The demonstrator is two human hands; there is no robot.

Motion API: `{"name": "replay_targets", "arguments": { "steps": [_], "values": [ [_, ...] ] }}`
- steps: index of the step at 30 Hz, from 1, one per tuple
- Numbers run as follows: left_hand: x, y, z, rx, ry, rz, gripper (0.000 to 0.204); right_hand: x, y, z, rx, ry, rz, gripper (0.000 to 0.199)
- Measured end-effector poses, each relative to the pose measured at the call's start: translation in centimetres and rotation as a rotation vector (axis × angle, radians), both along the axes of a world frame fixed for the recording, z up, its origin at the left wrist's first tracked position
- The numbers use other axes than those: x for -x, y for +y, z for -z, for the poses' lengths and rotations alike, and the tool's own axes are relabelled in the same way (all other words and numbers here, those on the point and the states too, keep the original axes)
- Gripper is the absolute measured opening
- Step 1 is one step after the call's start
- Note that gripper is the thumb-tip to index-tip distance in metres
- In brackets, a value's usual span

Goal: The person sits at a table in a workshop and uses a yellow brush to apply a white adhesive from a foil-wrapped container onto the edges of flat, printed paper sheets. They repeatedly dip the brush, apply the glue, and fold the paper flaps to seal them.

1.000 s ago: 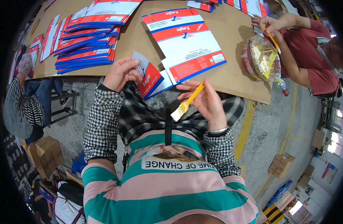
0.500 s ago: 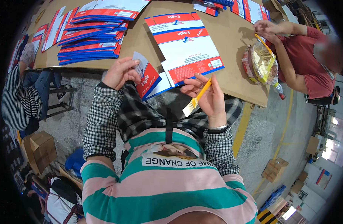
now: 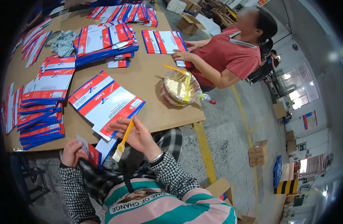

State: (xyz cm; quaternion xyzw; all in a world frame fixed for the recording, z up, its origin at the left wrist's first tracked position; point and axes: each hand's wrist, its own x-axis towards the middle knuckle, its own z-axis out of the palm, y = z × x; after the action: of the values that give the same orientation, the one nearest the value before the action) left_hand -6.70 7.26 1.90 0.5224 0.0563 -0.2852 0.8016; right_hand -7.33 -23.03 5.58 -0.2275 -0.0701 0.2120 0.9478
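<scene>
Head view, lower left: my left grip (image 3: 72, 153) pinched a flat carton (image 3: 93, 154), probably steadying it; my right grip (image 3: 138, 137) pinched a brush (image 3: 124, 139).

I hold my left hand (image 3: 71, 152) just at the near edge of the table (image 3: 153, 115), thumb and fingers pinched together, the left forearm (image 3: 75, 192) running up toward that edge. My right hand (image 3: 138, 139), nearer the near right corner, shows its palm, fingers extended leftward; the right forearm (image 3: 175, 173) slants inward behind it.
</scene>
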Motion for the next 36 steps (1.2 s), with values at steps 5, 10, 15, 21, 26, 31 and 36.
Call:
{"name": "replay_targets", "arguments": {
  "steps": [5,10,15,21,26,31,36],
  "values": [
    [0.5,0.1,-0.7,-0.037,0.002,0.077,0.025,-1.4,0.2,-2.3,-0.052,-0.116,-0.043,0.06],
    [0.6,0.1,-0.8,-0.062,0.001,0.107,0.022,-2.4,0.7,-4.2,-0.069,-0.1,-0.085,0.059],
    [-0.1,1.3,-0.4,-0.195,0.02,0.108,0.028,-3.2,0.1,-4.1,-0.088,-0.074,0.042,0.057],
    [-2.9,3.2,-2.8,-0.825,-0.128,0.313,0.04,-3.3,-1.0,-4.8,-0.099,-0.12,0.074,0.06],
    [-5.7,-2.1,-6.1,-1.306,-0.611,0.173,0.053,-2.2,-1.0,-6.9,-0.059,-0.072,0.282,0.058],
    [-11.0,-13.0,0.1,-1.17,-0.572,0.157,0.053,-1.9,-2.5,-5.1,-0.037,-0.047,0.301,0.051],
    [-14.9,-18.6,6.1,-1.084,-0.651,0.408,0.058,-1.9,-1.8,-5.8,-0.136,-0.091,0.221,0.056]
  ]
}}
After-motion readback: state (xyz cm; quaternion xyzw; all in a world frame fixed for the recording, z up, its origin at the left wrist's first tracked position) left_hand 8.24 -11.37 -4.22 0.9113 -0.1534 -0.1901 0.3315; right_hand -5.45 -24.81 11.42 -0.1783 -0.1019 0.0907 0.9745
